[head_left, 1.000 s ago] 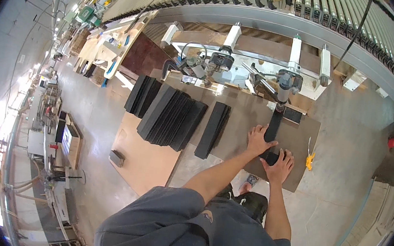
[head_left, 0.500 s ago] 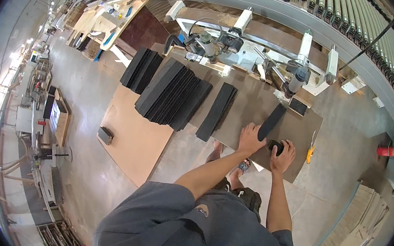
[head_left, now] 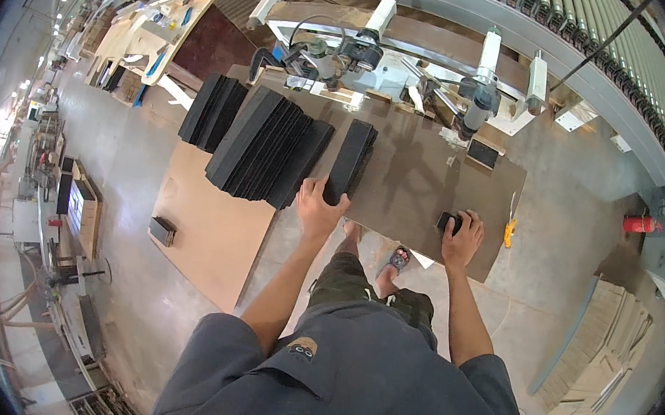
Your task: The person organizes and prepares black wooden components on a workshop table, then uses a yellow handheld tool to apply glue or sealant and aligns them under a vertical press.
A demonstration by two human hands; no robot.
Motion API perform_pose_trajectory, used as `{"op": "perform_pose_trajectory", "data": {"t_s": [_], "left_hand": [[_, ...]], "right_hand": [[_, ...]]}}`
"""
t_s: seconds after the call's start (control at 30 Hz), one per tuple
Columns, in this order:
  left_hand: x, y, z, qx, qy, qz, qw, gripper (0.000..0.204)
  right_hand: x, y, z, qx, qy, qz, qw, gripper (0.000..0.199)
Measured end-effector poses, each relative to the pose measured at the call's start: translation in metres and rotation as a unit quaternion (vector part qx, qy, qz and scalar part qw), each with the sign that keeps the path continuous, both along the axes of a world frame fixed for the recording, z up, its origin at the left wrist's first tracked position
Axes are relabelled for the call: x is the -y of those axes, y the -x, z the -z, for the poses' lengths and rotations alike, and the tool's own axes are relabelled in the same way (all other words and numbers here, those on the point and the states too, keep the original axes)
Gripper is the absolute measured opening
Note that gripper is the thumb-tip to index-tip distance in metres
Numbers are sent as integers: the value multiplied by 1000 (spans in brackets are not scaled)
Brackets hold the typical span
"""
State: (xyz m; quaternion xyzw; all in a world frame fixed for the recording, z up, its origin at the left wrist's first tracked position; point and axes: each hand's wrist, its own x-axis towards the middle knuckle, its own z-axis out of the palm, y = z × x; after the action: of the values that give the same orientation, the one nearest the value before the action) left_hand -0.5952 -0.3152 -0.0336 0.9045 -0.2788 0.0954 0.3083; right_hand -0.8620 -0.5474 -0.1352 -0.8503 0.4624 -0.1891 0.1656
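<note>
My left hand [head_left: 319, 211] is closed round the near end of a black board [head_left: 351, 159], thumb at its right and fingers at its left. This long flat strip lies on top of a small stack of similar black boards on the brown tabletop [head_left: 408, 183]. Further right, my right hand [head_left: 463, 239] grips a small black block [head_left: 445, 222] resting on the tabletop near its front edge. What the block is, I cannot make out. To the left of the small stack, a big row of black boards [head_left: 262, 145] leans together, with another bundle of black boards [head_left: 214, 112] beyond it.
A tan panel [head_left: 212, 235] on the left carries a small dark block stack [head_left: 162, 230]. A small black-topped piece [head_left: 483, 153] and a yellow-handled tool [head_left: 510, 233] lie at the right. Machine arms [head_left: 480, 101] stand along the back edge. A wooden stack [head_left: 597, 349] sits on the floor.
My left hand has moved left with the black board, from beside the right hand to the small stack. The right hand stays on the small block. The whole view has shifted slightly.
</note>
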Motion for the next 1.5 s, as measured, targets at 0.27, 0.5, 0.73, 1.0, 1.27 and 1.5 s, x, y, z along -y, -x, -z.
{"op": "perform_pose_trajectory", "data": {"t_s": [0.27, 0.5, 0.73, 1.0, 1.27, 1.5], "left_hand": [[-12, -33, 4, 18, -88, -32, 995, 54], [-42, -81, 38, 69, -229, -97, 966, 56], [-46, -87, 40, 58, -243, -107, 962, 60], [-46, -79, -4, 34, -168, -57, 983, 62], [45, 40, -36, -121, 1, 93, 988, 65], [130, 102, 73, -177, -27, 115, 977, 63]], "right_hand": [[2, 0, 6, 6, 7, 10, 1000, 36], [3, 2, -2, 28, 29, 7, 999, 33], [-2, 0, -3, 36, 7, 18, 999, 31], [3, -1, -1, 33, -11, 15, 999, 29], [0, 3, -6, 11, 2, 25, 1000, 34], [2, -3, -14, 27, -42, -2, 999, 45]]}}
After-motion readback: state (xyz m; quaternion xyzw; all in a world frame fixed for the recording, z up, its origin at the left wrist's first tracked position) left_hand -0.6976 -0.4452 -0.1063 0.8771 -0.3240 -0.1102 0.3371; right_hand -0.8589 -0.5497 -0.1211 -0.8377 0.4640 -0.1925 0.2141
